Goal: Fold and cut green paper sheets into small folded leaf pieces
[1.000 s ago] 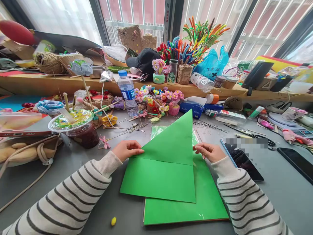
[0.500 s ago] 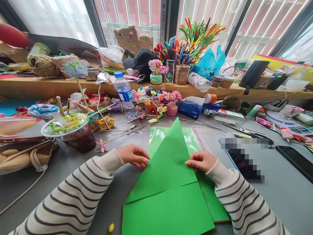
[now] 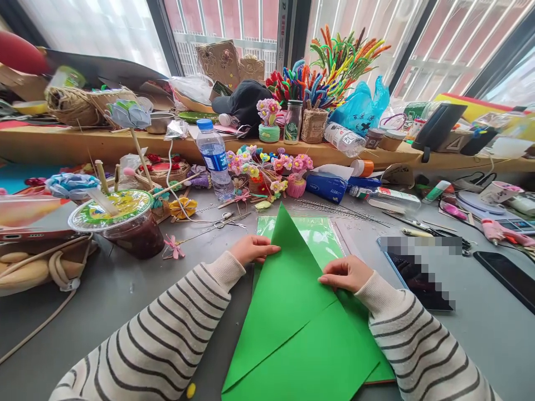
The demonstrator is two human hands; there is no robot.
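Head view: left hand (image 3: 254, 249) and right hand (image 3: 348, 274) pinch green paper (image 3: 288, 289); diagonal fold made, strip below grip unfolded

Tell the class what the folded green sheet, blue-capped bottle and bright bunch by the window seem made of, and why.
Folded green sheet: matte paper or thin card, judging by its crisp edges.
Blue-capped bottle: clear, glossy, probably plastic; it is see-through with highlights.
Bright bunch: soft, matte, perhaps chenille stems, from the fuzzy outlines.
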